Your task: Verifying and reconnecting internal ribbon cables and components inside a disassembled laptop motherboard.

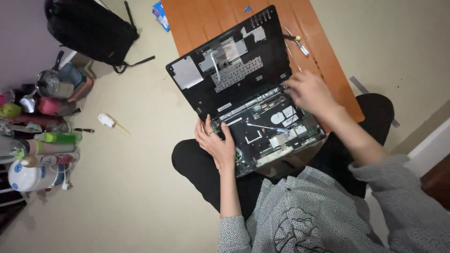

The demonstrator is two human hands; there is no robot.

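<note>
Matte black plastic laptop base [269, 133], opened up w/ green boards and silver foil patches showing, sits under both hands on the lap, left hand [216, 144] spread flat w/ fingers apart on its near corner, right hand [307, 91] loosely curled at the far edge, fingertips blurred, grip can't tell.

Floor [131, 197]: pale beige, smooth, evenly lit. Low wooden table [201, 18]: orange-brown, ahead of me. Black backpack [89, 26]: on the floor, upper left. Clutter of kitchenware [42, 122]: along the left edge, with a metal pot, bottles and a white kettle. White skirting board [431, 150]: at my right, dark wood beyond it.
</note>
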